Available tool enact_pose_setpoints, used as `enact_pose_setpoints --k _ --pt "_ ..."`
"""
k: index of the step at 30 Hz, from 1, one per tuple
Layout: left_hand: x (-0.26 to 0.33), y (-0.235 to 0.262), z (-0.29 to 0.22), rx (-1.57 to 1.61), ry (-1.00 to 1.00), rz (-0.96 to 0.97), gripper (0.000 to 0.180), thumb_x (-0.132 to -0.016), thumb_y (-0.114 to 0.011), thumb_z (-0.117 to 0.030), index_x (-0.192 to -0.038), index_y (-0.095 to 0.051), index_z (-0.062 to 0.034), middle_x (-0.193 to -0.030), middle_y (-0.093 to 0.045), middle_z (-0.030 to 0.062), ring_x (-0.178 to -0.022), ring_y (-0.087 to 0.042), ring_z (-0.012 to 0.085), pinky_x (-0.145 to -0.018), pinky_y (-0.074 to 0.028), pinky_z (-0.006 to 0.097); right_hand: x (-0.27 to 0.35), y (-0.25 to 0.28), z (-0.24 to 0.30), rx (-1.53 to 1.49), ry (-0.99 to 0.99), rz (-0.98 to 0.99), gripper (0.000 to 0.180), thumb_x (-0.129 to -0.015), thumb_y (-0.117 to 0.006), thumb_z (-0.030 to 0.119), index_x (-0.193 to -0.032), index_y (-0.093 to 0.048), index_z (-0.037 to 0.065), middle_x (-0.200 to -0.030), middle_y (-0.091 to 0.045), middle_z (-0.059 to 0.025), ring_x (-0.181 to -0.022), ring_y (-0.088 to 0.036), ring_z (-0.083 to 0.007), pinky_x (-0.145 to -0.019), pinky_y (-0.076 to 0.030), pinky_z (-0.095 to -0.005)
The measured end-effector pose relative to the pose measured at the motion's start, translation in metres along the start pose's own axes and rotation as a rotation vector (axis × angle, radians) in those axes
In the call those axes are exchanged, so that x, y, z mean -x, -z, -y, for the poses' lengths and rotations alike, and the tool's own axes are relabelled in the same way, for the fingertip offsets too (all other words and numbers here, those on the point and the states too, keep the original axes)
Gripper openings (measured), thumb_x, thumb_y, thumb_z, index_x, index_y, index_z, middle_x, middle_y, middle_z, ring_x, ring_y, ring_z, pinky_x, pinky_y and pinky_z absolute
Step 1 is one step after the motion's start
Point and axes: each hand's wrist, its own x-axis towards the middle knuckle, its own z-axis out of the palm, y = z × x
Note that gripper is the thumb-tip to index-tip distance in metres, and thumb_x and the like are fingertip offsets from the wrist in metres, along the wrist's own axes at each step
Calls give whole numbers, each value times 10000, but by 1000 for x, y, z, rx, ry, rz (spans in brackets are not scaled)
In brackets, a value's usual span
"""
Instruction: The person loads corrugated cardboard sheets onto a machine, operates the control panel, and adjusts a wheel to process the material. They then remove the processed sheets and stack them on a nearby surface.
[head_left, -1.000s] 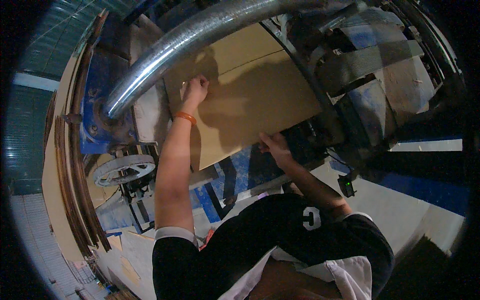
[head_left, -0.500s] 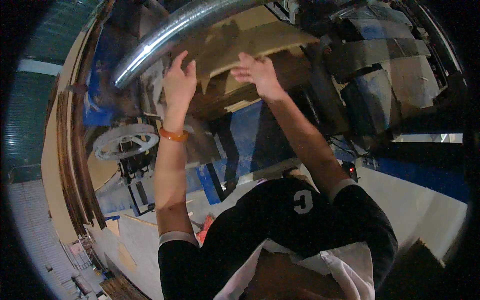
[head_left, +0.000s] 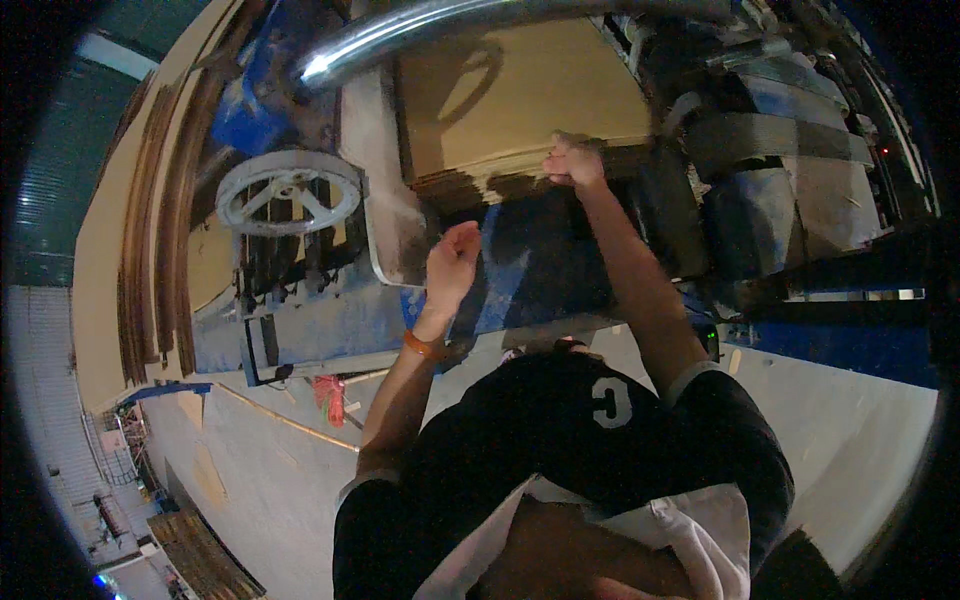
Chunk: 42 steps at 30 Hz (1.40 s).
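Your left hand (head_left: 455,265): fingers loosely bent, half open, nothing visible in it. Your right hand (head_left: 574,166): fingers partly curled, cardboard stack (head_left: 550,85) just beyond; cannot tell grip or contact.

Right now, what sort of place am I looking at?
Probably a workshop or factory that handles cardboard: a stack of sheets lies under a shiny pipe, and a handwheel sits on machinery beside it.

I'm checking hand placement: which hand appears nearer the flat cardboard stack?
The right hand, which overlaps the near edge of the flat cardboard stack in this view; the left hand, above the orange wristband, shows below that edge.
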Motion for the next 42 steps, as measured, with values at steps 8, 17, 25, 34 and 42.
enact_pose_setpoints --k 8,17,25,34,42 --pt "56 33 4 131 91 189 296 -868 -541 -200 -1113 -541 -34 -1030 -610 70 -943 -564 145 -822 -431 262 -10 2 -30 -307 -93 -29 368 -830 -552 353 -1000 -513 29 -846 -617 -118 -685 -604 -217 -485 -466 -304" --pt "147 264 -59 1249 -277 -957 540 -866 -470 -441 -1188 -424 -9 -1209 -479 168 -1093 -481 278 -925 -393 409 66 -40 -4 -85 -120 105 400 -857 -506 382 -1081 -509 51 -968 -582 -78 -830 -570 -187 -695 -478 -306" --pt "162 293 -84 915 -285 -880 568 -900 -424 -380 -1286 -297 17 -1305 -368 181 -1212 -365 263 -1004 -294 401 20 -27 -8 -42 640 -551 168 -810 -587 109 -949 -562 16 -806 -584 -34 -707 -532 -139 -636 -430 -261" --pt "134 117 -63 762 183 -85 312 -864 -542 -197 -1108 -528 -3 -999 -585 109 -881 -566 168 -805 -447 291 -44 81 22 -603 349 -1100 100 -819 -568 150 -852 -571 56 -723 -537 -34 -660 -505 -171 -598 -432 -300" --pt "102 71 -94 614 188 155 320 -883 -527 -223 -1114 -525 -2 -964 -609 93 -841 -574 133 -775 -444 248 -73 115 2 -753 114 -835 87 -820 -571 178 -816 -555 92 -671 -508 -16 -606 -476 -154 -575 -426 -309"
